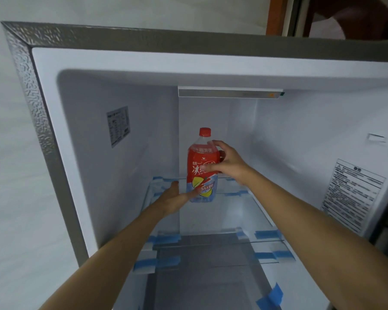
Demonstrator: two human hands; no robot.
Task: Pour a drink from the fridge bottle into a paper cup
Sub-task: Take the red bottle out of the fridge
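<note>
- Two bare forearms reach forward into the open fridge [61, 153], seen from above and behind.
- Lower glass shelves [267, 240] sit nearest the camera, edges fixed with strips of blue tape [166, 239].
- Left hand [174, 198] is low, fingers loosely spread, thumb touching the base of the bottle [202, 166]; not closed around it.
- Right hand [226, 161] wraps the bottle's upper body from the right side, fingers curled on the label: holding the bottle.
- Bottle stands upright on the upper glass shelf [233, 189], centre of the compartment, red cap [205, 131] on.
- Light bar [230, 93] runs across the rear ceiling; sticker [118, 126] on the left inner wall.
</note>
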